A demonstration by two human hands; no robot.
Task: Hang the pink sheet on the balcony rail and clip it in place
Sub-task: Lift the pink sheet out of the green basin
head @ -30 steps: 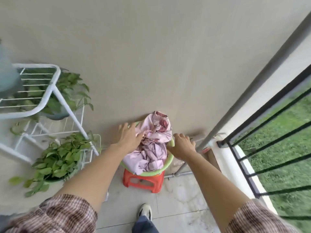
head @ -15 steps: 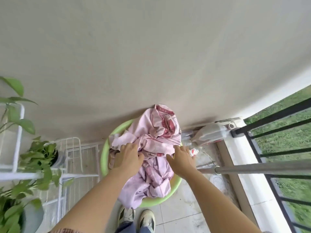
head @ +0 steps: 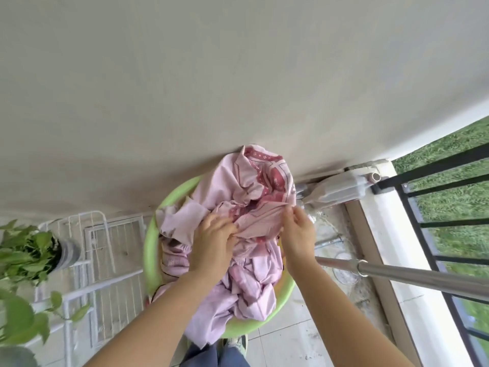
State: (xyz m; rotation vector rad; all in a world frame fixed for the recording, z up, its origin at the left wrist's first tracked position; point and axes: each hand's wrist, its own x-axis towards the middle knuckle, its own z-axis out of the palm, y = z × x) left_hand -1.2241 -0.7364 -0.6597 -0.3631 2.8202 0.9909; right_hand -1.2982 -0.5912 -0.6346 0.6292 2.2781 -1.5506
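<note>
Directly under both sets of fingertips, the crumpled pink patterned cotton sheet (head: 248,221) lies heaped in a round lime-green plastic basin (head: 287,288). Left hand (head: 214,241) clenches a fold; right hand (head: 297,234) pinches an edge. The black metal balcony rail (head: 434,165) stands well apart, rightward of the right fingers, the nearer hand.

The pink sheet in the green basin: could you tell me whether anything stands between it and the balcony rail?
Yes. A metal pole runs across between the pink sheet, gripped by the left hand and right hand, and the balcony rail. The sheet lies bunched in the green basin.
</note>
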